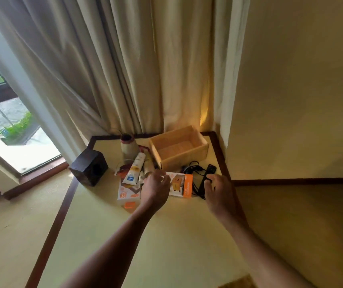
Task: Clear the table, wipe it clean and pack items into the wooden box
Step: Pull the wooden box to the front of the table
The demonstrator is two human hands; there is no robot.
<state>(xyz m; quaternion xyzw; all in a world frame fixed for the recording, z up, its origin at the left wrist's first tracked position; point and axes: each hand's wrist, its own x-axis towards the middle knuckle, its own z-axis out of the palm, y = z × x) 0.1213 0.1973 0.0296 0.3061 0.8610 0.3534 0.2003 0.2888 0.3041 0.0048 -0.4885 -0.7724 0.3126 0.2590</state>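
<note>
An empty wooden box (184, 155) stands at the far right corner of the cream table (124, 235). In front of it lies a white and orange charger carton (182, 185); my left hand (156, 189) touches its left edge, fingers spread. My right hand (217, 192) curls around the near end of a black remote (210, 170) that lies on a tangle of black cable (193, 168). Left of the carton lie a white tube (135, 169), a second orange and white carton (128, 196) and small items partly hidden under them.
A dark wooden cube (89, 167) sits at the table's left edge, a pale vase (128, 146) behind the tubes. Curtains (124, 69) hang behind the table, a wall (291, 100) stands on the right and a window (4, 121) on the left.
</note>
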